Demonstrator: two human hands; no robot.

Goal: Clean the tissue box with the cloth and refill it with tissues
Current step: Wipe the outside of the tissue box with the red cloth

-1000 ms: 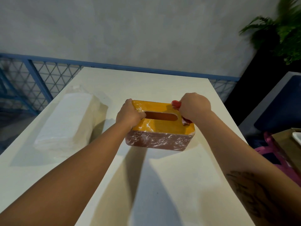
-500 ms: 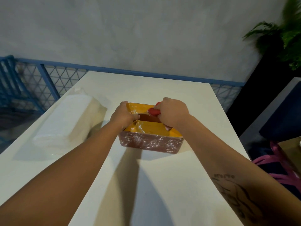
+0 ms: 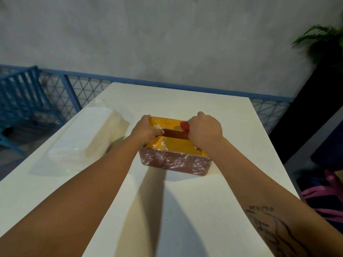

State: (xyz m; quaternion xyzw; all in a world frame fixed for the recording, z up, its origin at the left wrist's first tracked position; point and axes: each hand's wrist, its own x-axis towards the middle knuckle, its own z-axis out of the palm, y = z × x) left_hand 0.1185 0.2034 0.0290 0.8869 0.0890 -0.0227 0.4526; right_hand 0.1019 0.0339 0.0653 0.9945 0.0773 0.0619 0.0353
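The tissue box (image 3: 174,161) stands in the middle of the white table (image 3: 185,210); it has a brown body streaked with white dust and a yellow lid with a long slot. My left hand (image 3: 145,131) grips the lid's left end, thumb at the slot. My right hand (image 3: 205,130) is curled round a red cloth (image 3: 184,125) and presses it on the lid by the slot's right end. Most of the cloth is hidden under that hand. A pack of white tissues in clear wrap (image 3: 83,138) lies to the left of the box.
A blue mesh railing (image 3: 74,89) runs behind the table, with a grey wall beyond. A green plant (image 3: 323,45) stands at the far right. Dark seating and pink straps (image 3: 326,195) lie past the table's right edge.
My right hand has slid the red cloth leftward across the lid, from its right end toward the slot. My left hand has kept its hold on the lid's left end.
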